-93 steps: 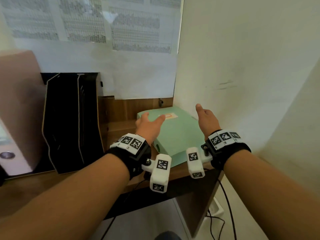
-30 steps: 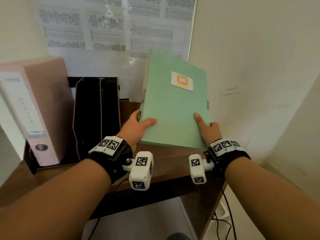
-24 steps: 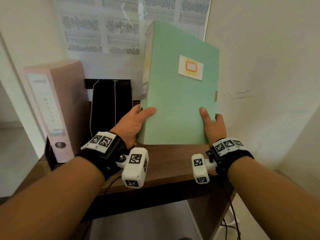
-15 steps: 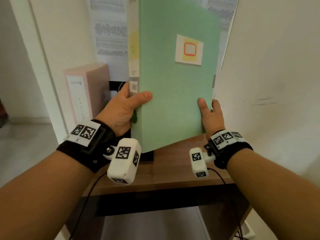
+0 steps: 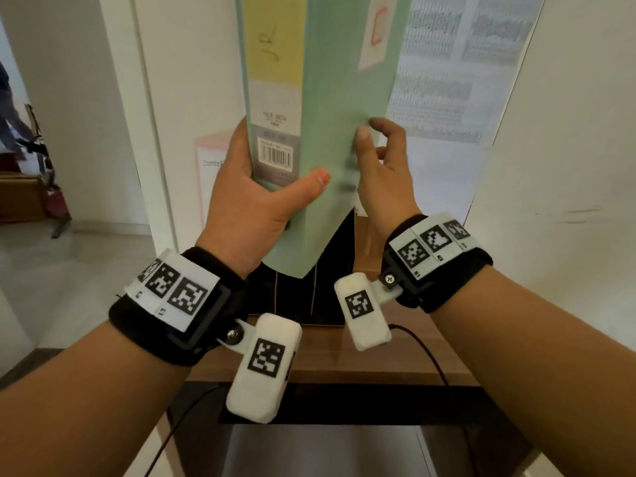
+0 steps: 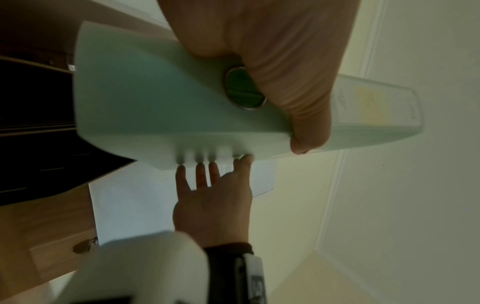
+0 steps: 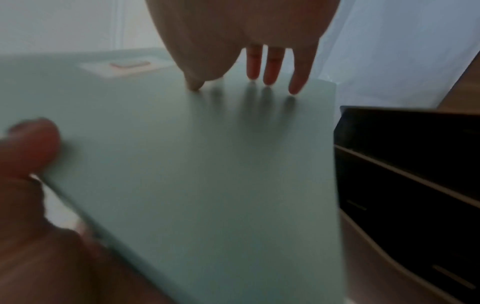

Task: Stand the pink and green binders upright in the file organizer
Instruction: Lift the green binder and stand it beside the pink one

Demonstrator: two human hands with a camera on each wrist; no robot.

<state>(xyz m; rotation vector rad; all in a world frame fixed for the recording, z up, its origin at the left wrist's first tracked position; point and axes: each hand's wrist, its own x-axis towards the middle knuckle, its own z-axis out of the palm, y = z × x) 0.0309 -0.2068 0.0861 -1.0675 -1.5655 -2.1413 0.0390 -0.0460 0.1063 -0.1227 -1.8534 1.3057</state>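
Lifted off the desk, where it lay flat three seconds ago, the green binder (image 5: 320, 139) now hangs upright in the air directly above the black file organizer (image 5: 311, 294), its lower corner just over the organizer's open slots. Half a second ago its broad cover faced the camera; now the spine with the yellow label and barcode has turned toward the viewer. I judge this to mean the carry is nearly done and the lowering into a slot is the step in hand.

Its long axis runs close to vertical, leaning slightly, top end out of the head view above. The spine points toward the person and the spine's ring hole sits at the low end, so the binder should go in with the label readable from the front.

Around the lower spine the left hand (image 5: 247, 204) is wrapped, thumb across the cover and fingers curled behind. On the cover's right, the right hand (image 5: 382, 173) only steadies: its fingers (image 7: 270, 65) are straight and slightly apart, tips touching the cover, thumb pressed on the near face.

Behind the organizer's left side stands the pink binder (image 5: 210, 160), upright, mostly hidden by the left hand; whether it sits in a slot cannot be told here.
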